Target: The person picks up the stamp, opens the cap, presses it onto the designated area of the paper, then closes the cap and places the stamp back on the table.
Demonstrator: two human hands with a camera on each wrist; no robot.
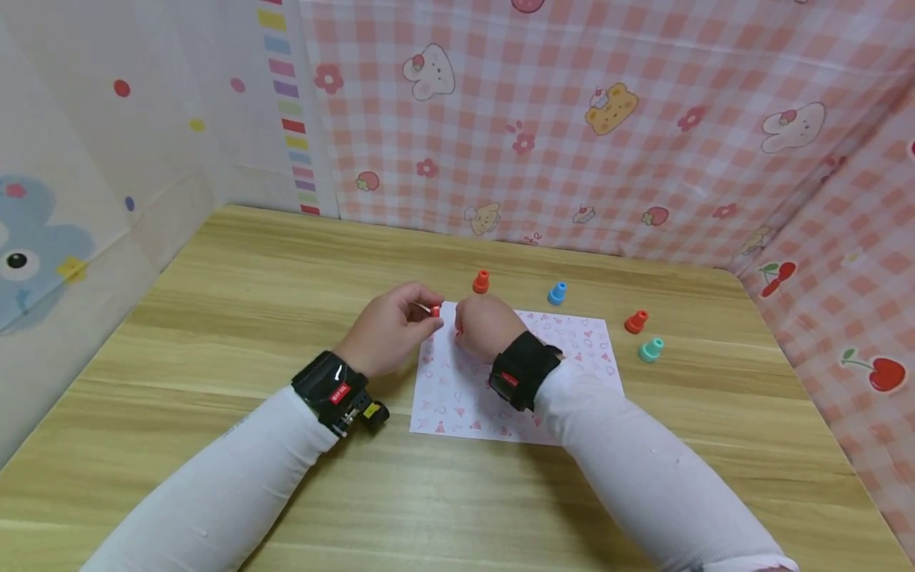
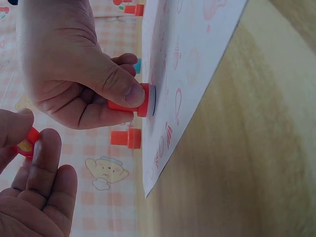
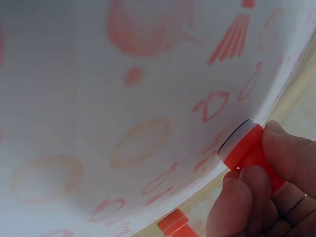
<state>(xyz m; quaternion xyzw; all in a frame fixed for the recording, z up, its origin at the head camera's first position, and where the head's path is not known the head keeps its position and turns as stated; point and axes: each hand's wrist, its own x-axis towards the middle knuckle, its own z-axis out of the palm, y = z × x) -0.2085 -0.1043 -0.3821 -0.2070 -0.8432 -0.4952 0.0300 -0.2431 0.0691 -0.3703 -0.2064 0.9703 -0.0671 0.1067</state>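
In the head view the right hand is over the upper left part of a white sheet of paper. Its thumb and fingers pinch a red stamp, whose pale end is right at the paper in the left wrist view. The right wrist view shows this stamp beside the printed marks. Just left of the sheet, the left hand pinches a small red cap with a yellowish picture on it, between thumb and forefinger. Pink and red printed shapes cover much of the sheet.
Beyond the sheet stand a red stamp and a blue stamp. Right of it are another red stamp and a teal stamp. A checked cloth hangs behind the wooden table.
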